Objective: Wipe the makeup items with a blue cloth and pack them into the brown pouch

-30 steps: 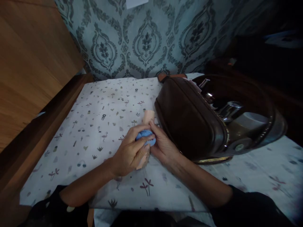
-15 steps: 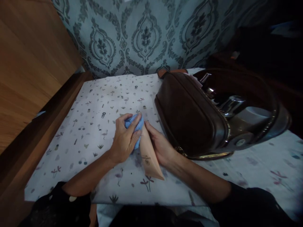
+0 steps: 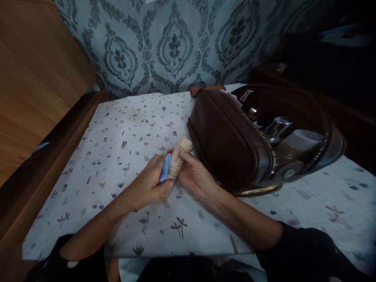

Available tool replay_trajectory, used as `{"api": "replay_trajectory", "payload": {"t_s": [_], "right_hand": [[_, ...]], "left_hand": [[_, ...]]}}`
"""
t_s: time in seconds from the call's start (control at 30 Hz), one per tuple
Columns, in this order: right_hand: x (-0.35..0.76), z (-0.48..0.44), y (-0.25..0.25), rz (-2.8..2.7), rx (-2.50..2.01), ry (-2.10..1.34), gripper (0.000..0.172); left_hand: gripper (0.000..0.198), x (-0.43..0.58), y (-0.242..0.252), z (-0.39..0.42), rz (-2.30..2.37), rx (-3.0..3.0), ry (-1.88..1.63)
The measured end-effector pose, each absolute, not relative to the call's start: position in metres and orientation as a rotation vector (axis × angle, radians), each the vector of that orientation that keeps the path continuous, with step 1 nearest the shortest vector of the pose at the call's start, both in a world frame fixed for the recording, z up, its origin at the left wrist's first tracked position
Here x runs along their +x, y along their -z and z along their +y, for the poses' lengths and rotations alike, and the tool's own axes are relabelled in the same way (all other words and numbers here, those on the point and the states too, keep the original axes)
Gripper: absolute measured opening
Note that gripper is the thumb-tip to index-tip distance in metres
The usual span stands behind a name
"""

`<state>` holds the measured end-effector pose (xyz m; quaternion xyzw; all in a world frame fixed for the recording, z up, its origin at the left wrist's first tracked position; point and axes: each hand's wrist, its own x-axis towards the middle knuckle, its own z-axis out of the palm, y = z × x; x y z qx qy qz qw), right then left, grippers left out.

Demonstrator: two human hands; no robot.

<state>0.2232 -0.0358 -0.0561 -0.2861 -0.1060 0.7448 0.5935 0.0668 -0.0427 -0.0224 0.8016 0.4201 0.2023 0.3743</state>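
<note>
A beige squeeze tube (image 3: pixel 177 161) with small print on its side is held over the table, tilted, its pale cap at the upper end. My right hand (image 3: pixel 195 176) is closed around it near the cap, thumb lying on the front. Pressed against the tube's left side is a blue cloth (image 3: pixel 165 169), gripped in my left hand (image 3: pixel 148 184). The left fingers are partly hidden behind cloth and tube. The tube's lower end is blurred near the left thumb.
A brown toiletry bag (image 3: pixel 226 137) stands unzipped to the right, with a silver-capped bottle (image 3: pixel 278 127) and other containers inside. The table has a white printed cover (image 3: pixel 117 137). A wooden panel (image 3: pixel 38 78) rises on the left, and patterned fabric (image 3: pixel 173 43) hangs behind.
The tube has turned: its cap now shows at the top and lines of small print face me, instead of the logo and flat end. The cloth has moved down along its left side.
</note>
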Motion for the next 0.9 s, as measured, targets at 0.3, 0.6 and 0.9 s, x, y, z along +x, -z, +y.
{"api": "replay_trajectory", "payload": {"t_s": [0.3,0.6,0.9], "right_hand": [[0.232,-0.031,0.052,-0.437,-0.68,-1.631,0.045],[0.232,-0.032,0.061,-0.785,-0.999,-1.488,0.033],[0.232,-0.032,0.06,-0.845,-0.985,-1.445,0.032]], "left_hand": [[0.033,0.033,0.016,-0.006,0.943,1.602,-0.324],[0.051,0.012,0.009,0.006,1.557,2.169,-0.647],[0.053,0.06,0.037,-0.03,1.303,2.846,-0.38]]}}
